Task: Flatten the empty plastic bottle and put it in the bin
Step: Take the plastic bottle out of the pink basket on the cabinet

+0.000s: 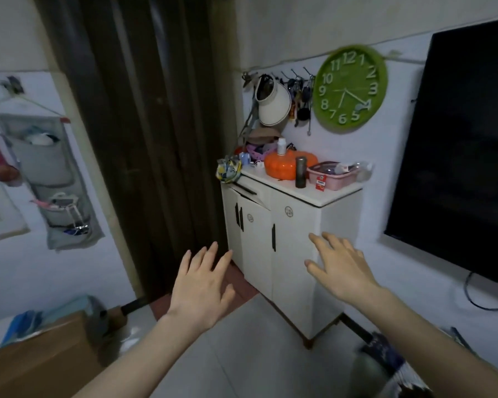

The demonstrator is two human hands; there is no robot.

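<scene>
My left hand [200, 285] and my right hand [339, 267] are stretched out in front of me, palms down, fingers spread, each holding nothing. They hover in front of a white cabinet [293, 248]. A clear plastic bottle [362, 169] seems to lie at the right end of the cabinet top, behind a pink basket [332, 176]; it is blurred and partly hidden. I see no bin in this view.
On the cabinet top stand an orange pumpkin-shaped container [282, 166], a dark cylinder [301, 175] and a small white bottle [281, 146]. A green clock [350, 89] and a black TV [466, 145] hang on the wall. A dark door [144, 139] is left; a cardboard box [38, 360] lower left.
</scene>
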